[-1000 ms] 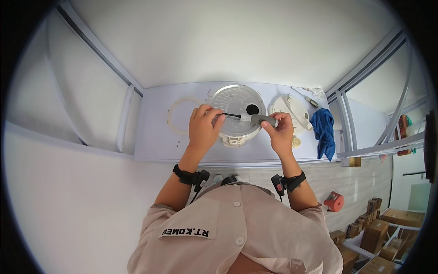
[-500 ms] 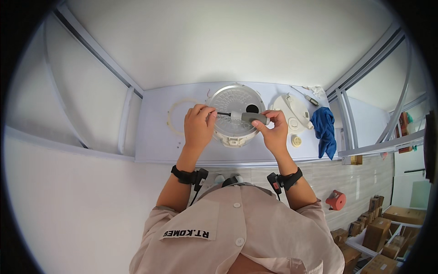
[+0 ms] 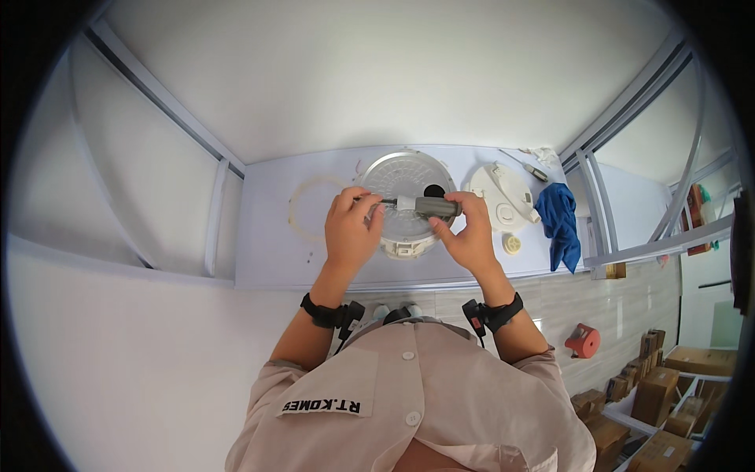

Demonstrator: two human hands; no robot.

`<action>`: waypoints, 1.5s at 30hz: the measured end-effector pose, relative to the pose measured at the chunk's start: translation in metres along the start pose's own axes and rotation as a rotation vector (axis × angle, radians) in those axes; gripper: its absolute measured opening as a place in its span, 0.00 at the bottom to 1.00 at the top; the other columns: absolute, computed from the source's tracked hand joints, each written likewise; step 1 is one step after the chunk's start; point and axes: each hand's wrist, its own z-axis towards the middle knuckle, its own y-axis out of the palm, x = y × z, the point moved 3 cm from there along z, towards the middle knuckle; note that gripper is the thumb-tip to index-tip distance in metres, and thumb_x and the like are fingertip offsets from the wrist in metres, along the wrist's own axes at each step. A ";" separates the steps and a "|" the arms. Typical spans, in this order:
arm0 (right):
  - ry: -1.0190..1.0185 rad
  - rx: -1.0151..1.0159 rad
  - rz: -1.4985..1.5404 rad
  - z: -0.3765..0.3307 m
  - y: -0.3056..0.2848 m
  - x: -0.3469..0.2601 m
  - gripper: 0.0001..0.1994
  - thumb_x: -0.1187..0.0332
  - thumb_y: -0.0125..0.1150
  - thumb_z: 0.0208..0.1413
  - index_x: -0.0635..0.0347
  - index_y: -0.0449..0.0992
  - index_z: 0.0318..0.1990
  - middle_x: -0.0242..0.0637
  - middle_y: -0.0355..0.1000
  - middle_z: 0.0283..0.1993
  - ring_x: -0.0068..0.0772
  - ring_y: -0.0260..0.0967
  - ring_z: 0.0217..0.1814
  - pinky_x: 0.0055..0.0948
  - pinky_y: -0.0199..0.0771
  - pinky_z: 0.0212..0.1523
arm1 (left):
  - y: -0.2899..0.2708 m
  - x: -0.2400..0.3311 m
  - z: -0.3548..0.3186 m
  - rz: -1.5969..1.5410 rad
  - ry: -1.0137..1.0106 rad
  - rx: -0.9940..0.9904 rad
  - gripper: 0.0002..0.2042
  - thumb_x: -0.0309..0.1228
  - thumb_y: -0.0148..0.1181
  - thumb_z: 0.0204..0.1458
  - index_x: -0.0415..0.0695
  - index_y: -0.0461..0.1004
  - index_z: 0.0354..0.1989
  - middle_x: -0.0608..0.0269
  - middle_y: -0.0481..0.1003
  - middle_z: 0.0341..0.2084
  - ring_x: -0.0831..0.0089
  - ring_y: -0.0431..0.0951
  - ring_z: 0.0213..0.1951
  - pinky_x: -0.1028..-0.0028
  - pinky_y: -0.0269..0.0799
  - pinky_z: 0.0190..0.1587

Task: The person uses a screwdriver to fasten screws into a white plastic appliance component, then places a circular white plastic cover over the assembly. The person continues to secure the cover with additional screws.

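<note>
A screwdriver (image 3: pixel 437 206) with a thick grey handle lies level between my hands, its dark shaft pointing left. My right hand (image 3: pixel 474 240) grips the handle's end between thumb and fingers. With thumb and fingertips, my left hand (image 3: pixel 351 232) pinches the shaft near its tip; the tip itself is hidden by the fingers. Below both hands is a round appliance part (image 3: pixel 405 169) with a patterned silver metal disc and a white rim with a latch-like piece at the front. A black round spot (image 3: pixel 434 191) shows on the disc beside the handle.
A pale ring (image 3: pixel 292 208) lies on the white table (image 3: pixel 271 256) at left, with tiny dark bits near it. At right are a white round cover (image 3: pixel 481 182), a small cream round piece (image 3: pixel 512 245), another screwdriver (image 3: pixel 536 172) and a blue cloth (image 3: pixel 560 224). Metal frame posts stand at both sides.
My left hand has slid right along the shaft, closer to the handle. The screwdriver has shifted slightly left, and my right hand has moved a little left with it.
</note>
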 end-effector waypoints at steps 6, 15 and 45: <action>-0.015 -0.002 -0.013 0.000 -0.005 -0.002 0.32 0.70 0.81 0.50 0.59 0.76 0.64 0.48 0.75 0.61 0.55 0.71 0.65 0.46 0.73 0.66 | 0.006 0.029 0.005 -0.070 0.105 -0.051 0.07 0.27 0.72 0.54 0.47 0.86 0.41 0.65 0.78 0.46 0.58 0.79 0.44 0.61 0.78 0.47; 0.026 -0.122 0.099 0.005 -0.023 0.010 0.38 0.67 0.80 0.54 0.53 0.70 0.74 0.46 0.71 0.66 0.48 0.74 0.61 0.39 0.79 0.56 | 0.041 0.061 0.011 -0.118 0.147 -0.060 0.05 0.26 0.72 0.54 0.46 0.85 0.38 0.64 0.78 0.46 0.58 0.78 0.43 0.61 0.77 0.46; 0.284 -0.312 -0.344 -0.034 -0.145 0.268 0.34 0.53 0.76 0.57 0.61 0.74 0.66 0.51 0.73 0.61 0.59 0.79 0.55 0.49 0.83 0.51 | 0.296 0.111 -0.047 0.002 -0.718 -0.380 0.40 0.44 0.73 0.54 0.35 0.66 0.72 0.35 0.71 0.63 0.42 0.74 0.65 0.54 0.72 0.67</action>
